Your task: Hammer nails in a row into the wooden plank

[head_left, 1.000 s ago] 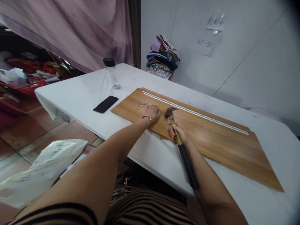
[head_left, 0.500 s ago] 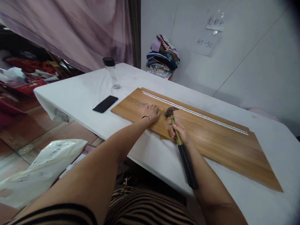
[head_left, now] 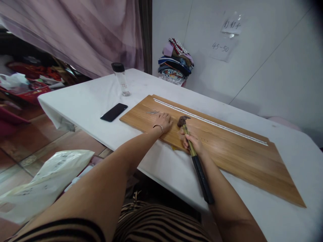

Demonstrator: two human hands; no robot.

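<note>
A long wooden board (head_left: 234, 151) lies across a white table (head_left: 91, 101), with a thin white strip (head_left: 209, 122) along its far edge. My right hand (head_left: 193, 143) is closed round the handle of a hammer (head_left: 191, 148), whose rusty head (head_left: 183, 120) sits just above the board. My left hand (head_left: 164, 121), a bangle on its wrist, rests on the board left of the hammer head, fingers curled in a pinch; what they hold is too small to make out. A few loose nails (head_left: 152, 112) lie on the board beyond that hand.
A black phone (head_left: 113, 112) and a clear bottle with a black cap (head_left: 121, 79) stand on the table to the left. Folded cloths (head_left: 176, 60) are stacked against the white wall. A white plastic bag (head_left: 42, 181) lies on the floor at the left.
The hammer head has dipped and risen by a small amount over the board. Both hands stay in the same place.
</note>
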